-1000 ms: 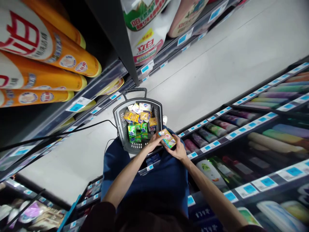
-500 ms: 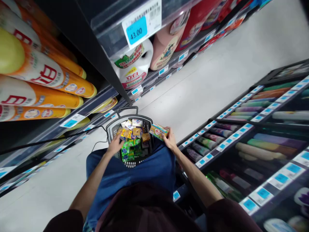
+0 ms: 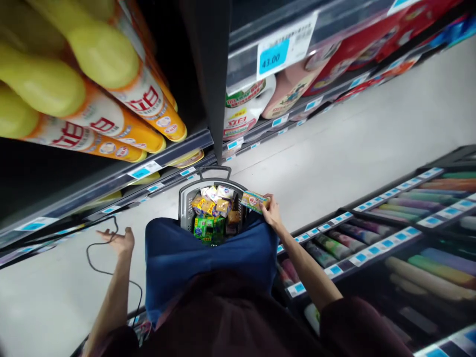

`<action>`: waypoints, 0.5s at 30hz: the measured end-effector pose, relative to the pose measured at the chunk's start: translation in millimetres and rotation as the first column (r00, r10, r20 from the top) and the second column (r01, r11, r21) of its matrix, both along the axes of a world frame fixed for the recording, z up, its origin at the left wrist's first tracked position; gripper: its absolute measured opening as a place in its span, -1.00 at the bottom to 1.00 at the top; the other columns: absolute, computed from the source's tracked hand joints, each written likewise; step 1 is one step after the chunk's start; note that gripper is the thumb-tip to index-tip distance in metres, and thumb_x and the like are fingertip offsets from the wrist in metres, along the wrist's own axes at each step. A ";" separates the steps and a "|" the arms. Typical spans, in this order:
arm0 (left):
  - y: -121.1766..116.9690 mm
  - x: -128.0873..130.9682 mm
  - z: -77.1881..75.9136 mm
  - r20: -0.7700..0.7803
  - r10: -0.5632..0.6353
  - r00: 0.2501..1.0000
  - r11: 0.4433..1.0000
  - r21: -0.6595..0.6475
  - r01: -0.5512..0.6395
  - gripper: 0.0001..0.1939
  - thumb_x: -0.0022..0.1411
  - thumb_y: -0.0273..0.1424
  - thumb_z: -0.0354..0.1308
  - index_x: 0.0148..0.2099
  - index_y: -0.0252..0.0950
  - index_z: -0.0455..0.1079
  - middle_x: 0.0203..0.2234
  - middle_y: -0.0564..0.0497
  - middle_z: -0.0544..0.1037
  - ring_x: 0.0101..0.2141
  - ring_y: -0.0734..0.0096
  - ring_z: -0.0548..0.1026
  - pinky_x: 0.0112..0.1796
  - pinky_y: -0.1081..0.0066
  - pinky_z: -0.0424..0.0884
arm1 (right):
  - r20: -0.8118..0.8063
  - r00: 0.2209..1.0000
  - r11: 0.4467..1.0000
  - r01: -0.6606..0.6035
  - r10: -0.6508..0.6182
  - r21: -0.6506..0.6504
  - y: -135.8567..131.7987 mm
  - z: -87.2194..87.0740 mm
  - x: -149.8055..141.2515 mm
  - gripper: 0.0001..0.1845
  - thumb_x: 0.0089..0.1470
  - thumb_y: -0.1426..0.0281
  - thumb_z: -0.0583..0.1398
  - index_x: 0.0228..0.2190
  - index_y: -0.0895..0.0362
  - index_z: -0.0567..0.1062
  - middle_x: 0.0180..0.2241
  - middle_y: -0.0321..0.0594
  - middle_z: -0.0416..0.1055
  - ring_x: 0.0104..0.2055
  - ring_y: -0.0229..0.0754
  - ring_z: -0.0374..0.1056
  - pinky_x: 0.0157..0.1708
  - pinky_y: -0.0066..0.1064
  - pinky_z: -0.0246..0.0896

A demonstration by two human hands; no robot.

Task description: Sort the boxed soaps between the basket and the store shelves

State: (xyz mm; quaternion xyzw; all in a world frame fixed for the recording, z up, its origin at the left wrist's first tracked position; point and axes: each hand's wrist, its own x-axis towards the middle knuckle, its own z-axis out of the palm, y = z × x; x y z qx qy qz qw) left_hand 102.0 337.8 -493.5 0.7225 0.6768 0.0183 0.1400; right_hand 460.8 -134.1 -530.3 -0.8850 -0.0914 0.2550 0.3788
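A grey shopping basket [image 3: 184, 198] stands on the aisle floor in front of my knees, filled with several small yellow, green and white packs [image 3: 211, 208]. My right hand [image 3: 272, 214] is closed on a small colourful box [image 3: 254, 201], held just over the basket's right rim. My left hand [image 3: 119, 240] is out to the left above the floor, away from the basket, fingers apart and holding nothing. A thin black cable [image 3: 100, 248] loops beside it.
Shelves line both sides of the aisle. On the left are orange bottles with yellow caps [image 3: 122, 109] and white and pink refill pouches [image 3: 245, 106] under a price tag [image 3: 284, 47]. On the right, low shelves [image 3: 372, 243] hold rows of lying bottles.
My left hand has left the basket and swung out to the left, open. The right hand still holds the box near the basket's right rim. My head has tilted, bringing the left shelves closer.
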 end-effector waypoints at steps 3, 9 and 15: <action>-30.1 -1.0 -6.9 0.030 0.011 0.999 0.976 -0.216 -0.004 0.04 0.19 -0.25 0.17 0.46 -0.63 -0.33 0.26 -0.55 0.29 0.19 -0.22 0.42 0.20 -0.07 0.35 | 0.040 0.999 0.999 0.034 -0.033 -0.023 1.7 -6.8 16.0 -0.50 0.11 0.01 0.13 -0.05 0.08 0.33 -0.39 -0.19 0.48 -0.40 0.02 0.40 -0.28 -0.17 0.34; -43.7 28.7 -25.0 -0.010 -0.086 0.996 0.964 -0.252 0.081 0.03 0.32 -0.13 0.07 0.47 -0.63 -0.46 0.21 -0.57 0.37 0.17 -0.33 0.42 0.16 -0.14 0.34 | 0.125 0.991 0.998 0.055 -0.056 0.009 5.1 -27.4 45.2 -0.50 0.09 0.00 0.13 -0.07 0.08 0.34 -0.38 -0.20 0.48 -0.39 0.01 0.39 -0.25 -0.17 0.34; -19.5 63.2 -59.5 -0.134 -0.228 0.965 0.949 -0.251 0.189 -0.17 0.40 -0.22 -0.11 0.45 -0.77 -0.23 0.25 -0.70 0.26 0.24 -0.38 0.33 0.17 -0.12 0.30 | 0.168 0.983 0.997 0.072 -0.077 0.033 6.1 -50.2 61.1 -0.48 0.08 -0.01 0.15 -0.06 0.09 0.33 -0.45 -0.27 0.44 -0.47 -0.05 0.34 -0.34 -0.23 0.32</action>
